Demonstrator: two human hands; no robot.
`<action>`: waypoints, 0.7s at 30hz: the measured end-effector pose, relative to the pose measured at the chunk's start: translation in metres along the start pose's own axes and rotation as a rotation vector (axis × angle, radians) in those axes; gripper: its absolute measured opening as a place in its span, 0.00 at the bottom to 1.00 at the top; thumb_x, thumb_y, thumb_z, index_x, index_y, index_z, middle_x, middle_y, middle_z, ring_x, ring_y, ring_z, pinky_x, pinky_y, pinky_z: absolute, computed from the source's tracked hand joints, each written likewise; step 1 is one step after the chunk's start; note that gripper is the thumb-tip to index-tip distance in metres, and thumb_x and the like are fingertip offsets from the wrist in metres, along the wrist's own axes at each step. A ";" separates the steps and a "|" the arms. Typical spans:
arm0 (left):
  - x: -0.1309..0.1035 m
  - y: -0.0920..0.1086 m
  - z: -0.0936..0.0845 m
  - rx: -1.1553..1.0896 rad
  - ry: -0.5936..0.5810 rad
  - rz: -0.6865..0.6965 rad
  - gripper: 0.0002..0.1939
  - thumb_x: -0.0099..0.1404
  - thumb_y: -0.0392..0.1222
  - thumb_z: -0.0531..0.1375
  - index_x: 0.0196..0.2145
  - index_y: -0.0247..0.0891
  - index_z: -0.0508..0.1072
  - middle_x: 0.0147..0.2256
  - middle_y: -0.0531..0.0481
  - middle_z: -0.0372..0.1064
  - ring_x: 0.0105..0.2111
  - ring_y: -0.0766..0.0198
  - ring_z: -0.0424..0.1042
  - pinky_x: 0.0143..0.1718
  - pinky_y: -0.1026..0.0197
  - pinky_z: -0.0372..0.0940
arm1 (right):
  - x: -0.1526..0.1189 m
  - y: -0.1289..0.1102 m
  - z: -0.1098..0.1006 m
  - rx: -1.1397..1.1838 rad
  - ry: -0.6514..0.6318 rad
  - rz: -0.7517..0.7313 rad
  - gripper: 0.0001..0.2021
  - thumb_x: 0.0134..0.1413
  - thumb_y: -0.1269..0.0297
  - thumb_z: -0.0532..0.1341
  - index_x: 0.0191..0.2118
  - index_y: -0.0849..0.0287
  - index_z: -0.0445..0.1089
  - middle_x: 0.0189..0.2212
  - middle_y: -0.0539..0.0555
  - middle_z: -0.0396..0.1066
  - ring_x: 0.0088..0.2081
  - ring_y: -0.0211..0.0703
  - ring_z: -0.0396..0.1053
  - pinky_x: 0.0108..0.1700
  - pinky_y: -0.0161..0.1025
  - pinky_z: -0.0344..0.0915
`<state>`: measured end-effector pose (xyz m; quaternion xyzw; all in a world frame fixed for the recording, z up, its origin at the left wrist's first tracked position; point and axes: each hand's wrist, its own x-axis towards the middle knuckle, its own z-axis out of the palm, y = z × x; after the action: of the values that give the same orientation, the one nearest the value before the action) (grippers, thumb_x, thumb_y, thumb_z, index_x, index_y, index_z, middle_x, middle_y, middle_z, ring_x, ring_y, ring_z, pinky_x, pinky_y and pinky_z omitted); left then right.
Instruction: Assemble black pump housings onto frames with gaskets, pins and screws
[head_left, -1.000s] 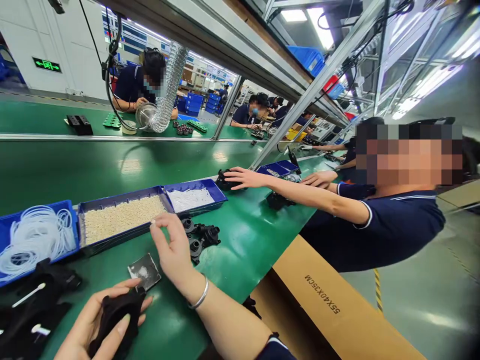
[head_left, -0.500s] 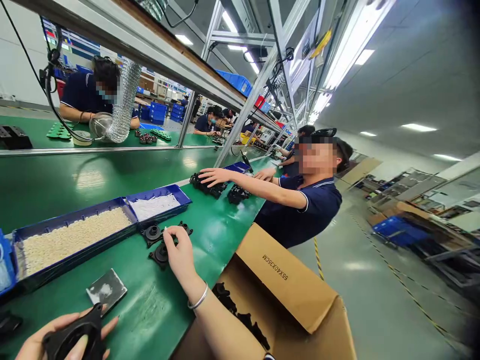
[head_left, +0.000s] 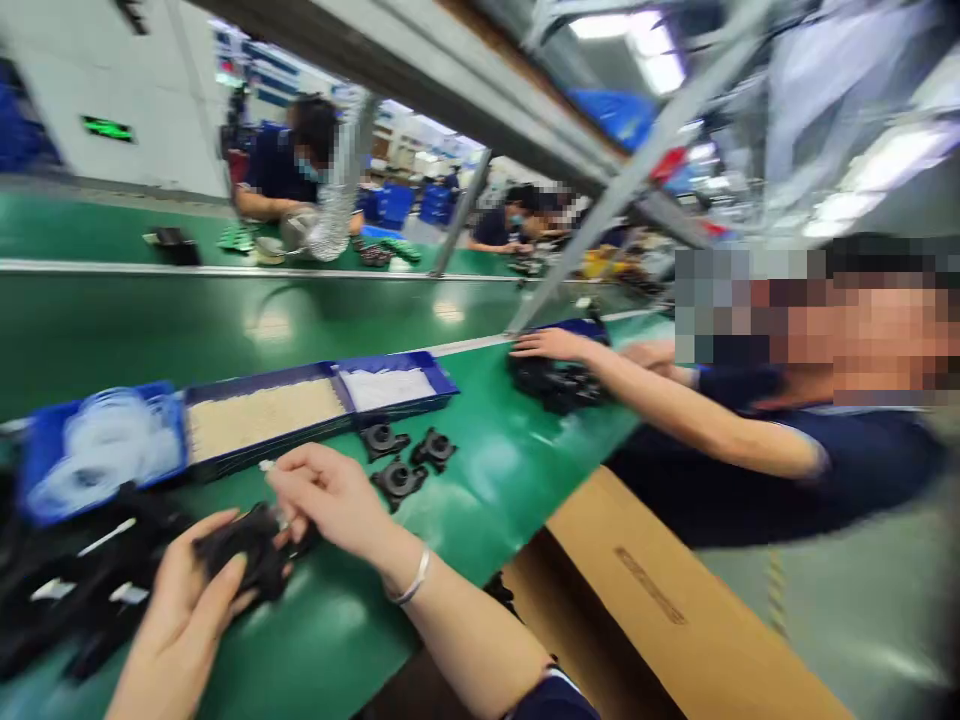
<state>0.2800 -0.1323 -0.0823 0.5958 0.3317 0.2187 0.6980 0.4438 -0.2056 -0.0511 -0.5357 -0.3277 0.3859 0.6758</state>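
Note:
A black plastic part [head_left: 251, 550] is gripped in my left hand [head_left: 184, 600], its thumb lying across the part. My right hand [head_left: 326, 495], with a silver bangle at the wrist, pinches a small white piece [head_left: 267, 466] at the upper right of that part. Behind my hands stand a blue tray of small cream pieces [head_left: 266, 415] and a tray of thin white pieces [head_left: 390, 387]. Three black parts [head_left: 399, 482] lie on the green table [head_left: 480, 450], right of my right hand.
Clear rings fill a blue bin [head_left: 180, 425] at left, with black parts [head_left: 52, 560] in front. At right, a person's hand [head_left: 551, 345] touches a pile of black parts [head_left: 559, 385]. An open cardboard box [head_left: 660, 600] stands beside the table.
The view has swung left. My right hand has left the black parts on the table and come beside my left hand. The held black part has moved up and further into view.

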 end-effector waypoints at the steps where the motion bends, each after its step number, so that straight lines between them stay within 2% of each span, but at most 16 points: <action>1: -0.004 0.005 0.002 -0.054 -0.004 -0.031 0.27 0.65 0.56 0.63 0.57 0.46 0.62 0.55 0.47 0.71 0.51 0.53 0.75 0.45 0.60 0.75 | -0.004 0.005 0.003 -0.008 -0.002 0.023 0.20 0.54 0.44 0.66 0.38 0.57 0.68 0.20 0.42 0.65 0.17 0.30 0.61 0.20 0.29 0.61; 3: -0.005 0.009 0.004 -0.142 -0.017 -0.018 0.27 0.66 0.52 0.63 0.59 0.46 0.60 0.57 0.46 0.67 0.54 0.55 0.72 0.49 0.58 0.74 | -0.010 0.016 0.004 -0.042 -0.018 0.082 0.18 0.58 0.47 0.65 0.39 0.58 0.68 0.20 0.41 0.63 0.16 0.29 0.58 0.18 0.28 0.58; 6: -0.001 0.003 0.001 -0.215 -0.056 0.026 0.25 0.68 0.48 0.61 0.59 0.46 0.58 0.58 0.44 0.64 0.56 0.55 0.68 0.52 0.54 0.71 | -0.018 0.032 0.000 -0.109 -0.109 0.139 0.17 0.62 0.48 0.62 0.37 0.58 0.68 0.19 0.42 0.59 0.16 0.29 0.54 0.17 0.29 0.54; 9: -0.001 -0.002 -0.002 -0.278 -0.077 0.021 0.24 0.69 0.44 0.59 0.59 0.47 0.57 0.59 0.44 0.63 0.57 0.56 0.67 0.55 0.52 0.69 | -0.026 0.036 -0.001 -0.190 -0.166 0.157 0.18 0.63 0.46 0.60 0.36 0.58 0.68 0.17 0.42 0.57 0.16 0.30 0.53 0.17 0.30 0.51; 14: -0.003 -0.003 -0.001 -0.298 -0.109 0.011 0.23 0.69 0.42 0.58 0.59 0.47 0.57 0.62 0.44 0.61 0.58 0.55 0.66 0.55 0.52 0.68 | -0.034 0.030 0.001 -0.295 -0.198 0.112 0.18 0.65 0.46 0.58 0.34 0.58 0.68 0.17 0.43 0.58 0.17 0.32 0.54 0.19 0.32 0.53; 17: -0.002 -0.004 -0.001 -0.291 -0.138 0.043 0.22 0.70 0.42 0.57 0.59 0.47 0.57 0.62 0.44 0.61 0.60 0.53 0.66 0.58 0.50 0.66 | -0.034 0.029 0.002 -0.363 -0.201 0.058 0.17 0.66 0.49 0.57 0.34 0.58 0.68 0.17 0.45 0.60 0.17 0.33 0.56 0.19 0.33 0.53; 21: -0.001 -0.005 -0.001 -0.162 -0.142 0.123 0.20 0.72 0.42 0.56 0.59 0.45 0.57 0.61 0.42 0.61 0.62 0.52 0.64 0.65 0.45 0.59 | -0.034 0.032 0.002 -0.446 -0.164 -0.018 0.16 0.67 0.52 0.56 0.33 0.57 0.68 0.17 0.45 0.60 0.17 0.33 0.55 0.19 0.33 0.51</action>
<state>0.2778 -0.1331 -0.0869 0.5708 0.2256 0.2446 0.7507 0.4202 -0.2305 -0.0825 -0.6356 -0.4634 0.3402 0.5154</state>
